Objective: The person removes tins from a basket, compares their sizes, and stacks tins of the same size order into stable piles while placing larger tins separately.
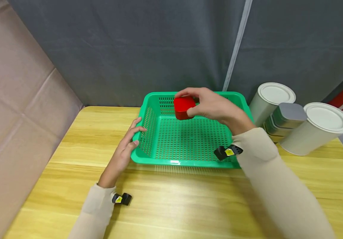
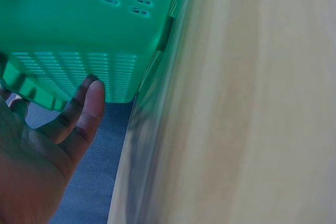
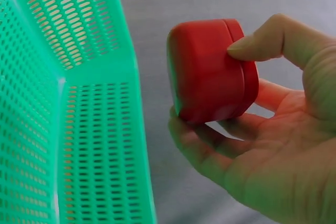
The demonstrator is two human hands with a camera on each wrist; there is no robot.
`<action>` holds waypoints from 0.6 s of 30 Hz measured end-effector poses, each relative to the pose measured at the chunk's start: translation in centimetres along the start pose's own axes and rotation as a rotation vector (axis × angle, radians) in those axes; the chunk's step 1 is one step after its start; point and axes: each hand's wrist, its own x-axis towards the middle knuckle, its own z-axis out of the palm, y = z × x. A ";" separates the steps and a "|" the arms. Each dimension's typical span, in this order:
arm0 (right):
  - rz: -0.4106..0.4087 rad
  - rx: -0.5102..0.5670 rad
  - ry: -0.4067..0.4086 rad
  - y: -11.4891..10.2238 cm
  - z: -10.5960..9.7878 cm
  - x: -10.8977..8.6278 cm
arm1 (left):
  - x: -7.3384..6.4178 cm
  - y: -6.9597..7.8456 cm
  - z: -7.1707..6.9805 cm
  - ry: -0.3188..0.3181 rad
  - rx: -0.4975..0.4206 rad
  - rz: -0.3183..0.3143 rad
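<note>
A small red lidded box [image 1: 184,108] with rounded corners is held in my right hand [image 1: 210,105], above the back part of the green plastic basket [image 1: 189,162]. In the right wrist view, the thumb presses the red box [image 3: 207,72] from one side near its lid seam, and fingers support it from the opposite side. At the basket's left end, my left hand [image 1: 123,152] grips the rim. The left wrist view shows fingers [image 2: 86,114] of that hand against the outside of the basket [image 2: 79,24].
To the basket's right stand a white lidded canister [image 1: 271,103] and another white canister [image 1: 314,129]. Between them is a stack of grey-lidded containers [image 1: 288,118]. A grey curtain [image 1: 147,49] hangs behind the wooden table [image 1: 171,202]; a pale padded wall [image 1: 19,99] borders the left.
</note>
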 end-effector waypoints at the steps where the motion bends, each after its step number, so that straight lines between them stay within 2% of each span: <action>1: -0.002 -0.011 0.005 -0.1 -0.2 -0.4 | 0.0 0.0 0.0 0.000 0.000 0.000; 11: -0.009 -0.086 0.051 -0.5 -2.2 -4.2 | 0.0 -0.3 -0.4 0.008 0.019 -0.002; 18: -0.007 -0.121 0.109 0.0 -4.6 -7.1 | -0.2 -0.4 -0.5 0.011 0.024 -0.032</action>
